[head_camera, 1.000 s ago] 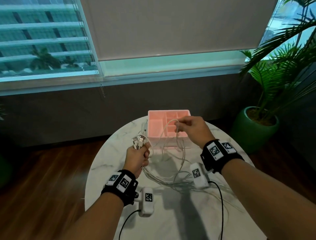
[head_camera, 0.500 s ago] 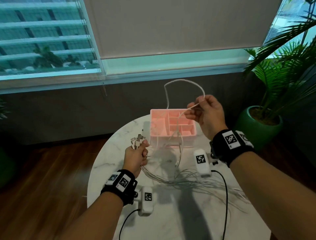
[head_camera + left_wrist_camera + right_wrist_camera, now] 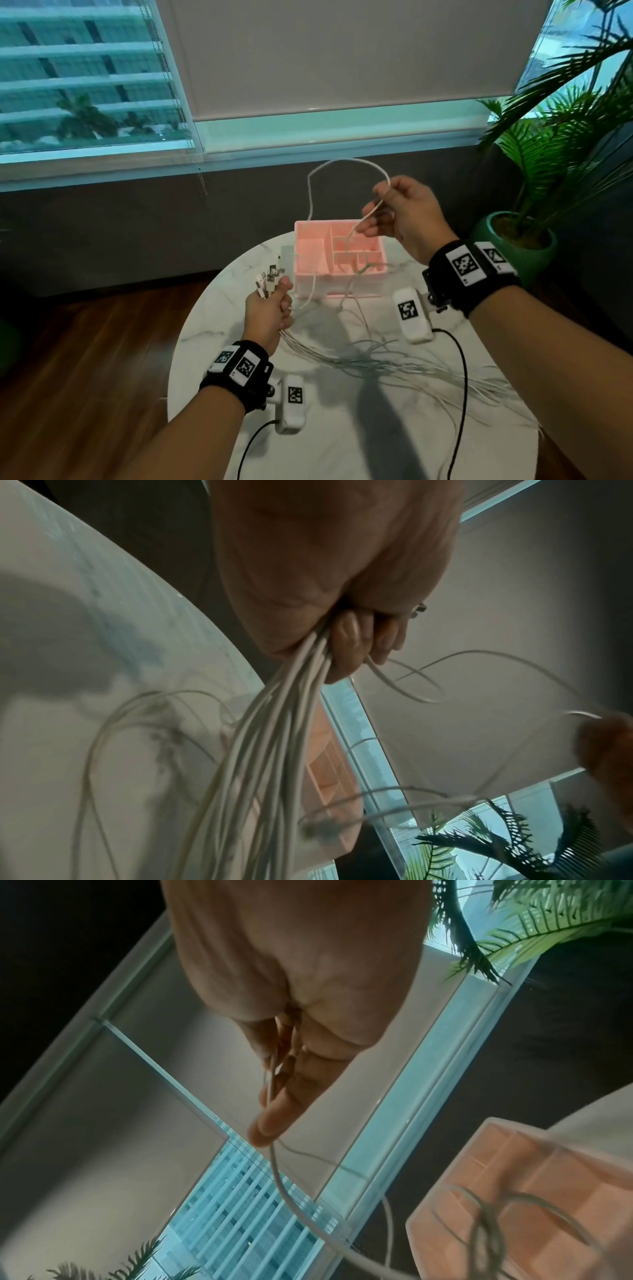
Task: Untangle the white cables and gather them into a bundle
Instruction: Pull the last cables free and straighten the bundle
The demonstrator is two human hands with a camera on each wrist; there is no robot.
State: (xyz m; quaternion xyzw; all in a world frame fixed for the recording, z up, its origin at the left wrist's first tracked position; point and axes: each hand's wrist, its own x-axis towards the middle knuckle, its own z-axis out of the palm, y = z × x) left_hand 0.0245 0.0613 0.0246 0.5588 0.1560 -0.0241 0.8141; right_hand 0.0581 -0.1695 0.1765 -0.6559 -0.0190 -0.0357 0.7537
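Observation:
My left hand (image 3: 270,308) grips a bundle of white cables (image 3: 274,737) low over the round marble table (image 3: 219,325). Their plug ends (image 3: 269,278) stick up out of the fist, and the loose lengths (image 3: 394,363) trail right across the tabletop. My right hand (image 3: 394,212) is raised above the pink organiser box (image 3: 310,255) and pinches one white cable (image 3: 274,1164) between thumb and fingers. That cable arcs up in a loop (image 3: 342,162) over the box, and its other part drops down toward the table.
The pink box stands at the table's far edge. A potted palm (image 3: 534,219) in a green pot is on the floor to the right. Black wrist-camera leads (image 3: 460,394) run over the table near me. A window and blind are behind.
My right hand has lifted from the box's rim up and to the right, drawing one cable into a tall loop. The left hand has kept its grip in nearly the same place.

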